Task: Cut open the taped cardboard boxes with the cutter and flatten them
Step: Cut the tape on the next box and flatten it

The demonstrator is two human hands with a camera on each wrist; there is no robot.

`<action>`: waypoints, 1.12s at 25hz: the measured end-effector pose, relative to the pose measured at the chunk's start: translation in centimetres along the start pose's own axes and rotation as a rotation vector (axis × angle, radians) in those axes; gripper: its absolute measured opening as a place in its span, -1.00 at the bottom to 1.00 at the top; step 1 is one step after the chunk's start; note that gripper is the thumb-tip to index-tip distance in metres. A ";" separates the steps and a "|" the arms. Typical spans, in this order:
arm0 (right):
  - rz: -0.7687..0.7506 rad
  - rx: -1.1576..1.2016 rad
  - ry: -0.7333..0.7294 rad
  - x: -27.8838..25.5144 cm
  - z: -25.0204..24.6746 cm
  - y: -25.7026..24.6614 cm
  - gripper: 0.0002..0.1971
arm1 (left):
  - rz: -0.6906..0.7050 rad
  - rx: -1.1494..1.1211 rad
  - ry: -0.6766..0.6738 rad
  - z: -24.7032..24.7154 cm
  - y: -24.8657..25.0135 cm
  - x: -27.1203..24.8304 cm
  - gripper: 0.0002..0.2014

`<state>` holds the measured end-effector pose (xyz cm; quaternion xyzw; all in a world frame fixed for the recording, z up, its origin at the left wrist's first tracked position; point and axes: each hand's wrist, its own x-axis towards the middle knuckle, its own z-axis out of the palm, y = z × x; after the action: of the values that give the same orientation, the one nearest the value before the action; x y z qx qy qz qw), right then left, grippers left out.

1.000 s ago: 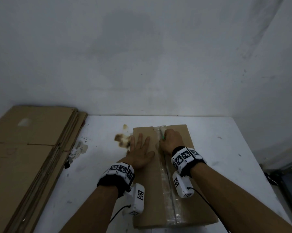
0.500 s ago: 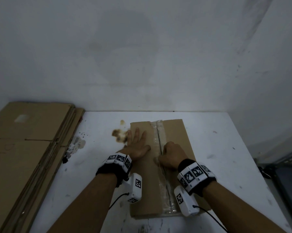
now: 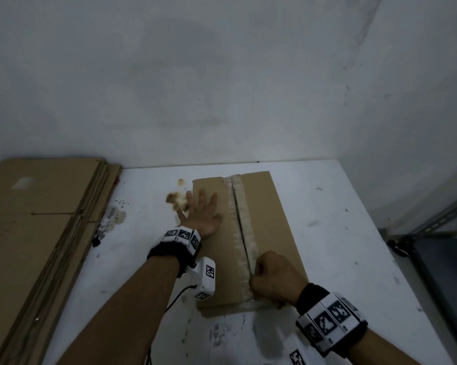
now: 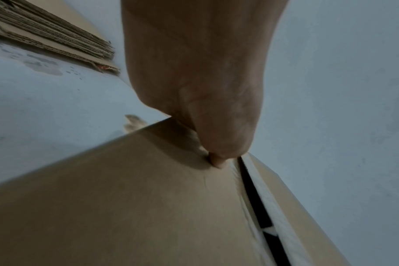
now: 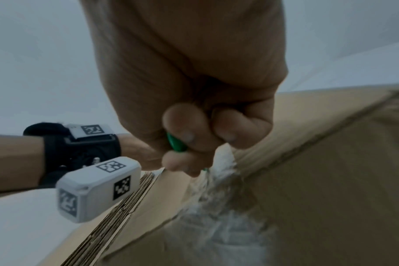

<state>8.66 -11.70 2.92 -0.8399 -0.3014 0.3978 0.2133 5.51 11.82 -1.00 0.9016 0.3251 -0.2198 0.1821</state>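
Blade risk loomed: right hand [image 3: 273, 279] fisted round the green cutter [image 5: 177, 144] neared the box [image 3: 275, 233] edge; left hand [image 3: 201, 214] lay spread flat, pressing cardboard.

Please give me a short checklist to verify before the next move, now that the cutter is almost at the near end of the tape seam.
1. Left hand flat on the cardboard box, steadying it: ok.
2. Left hand is off the cut line: ok, it lies left of the tape seam.
3. Right hand has a firm grip on the green cutter: ok.
4. Seam behind the cutter is split: ok, a dark gap shows.
5. Tape at the near edge cut through: cannot tell, the fist hides it.
6. Blade exposure: cannot tell.
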 end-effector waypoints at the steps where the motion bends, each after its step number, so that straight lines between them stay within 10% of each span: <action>1: -0.012 0.026 -0.035 -1.0 0.3 0.3 -0.87 | -0.008 0.000 0.018 0.4 0.1 -0.3 -0.35; 20: -0.072 0.286 -0.061 -7.9 2.5 3.7 -0.92 | -0.052 -0.020 0.131 1.7 0.5 -1.8 -0.38; 28: -0.078 0.706 0.401 -6.7 3.1 6.5 -0.80 | 0.239 -0.144 0.244 4.6 2.4 -5.8 -0.34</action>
<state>5.05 -20.64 0.83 -0.7639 -0.1305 0.2969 0.5579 1.75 4.98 -1.46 0.9384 0.2501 -0.0616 0.2303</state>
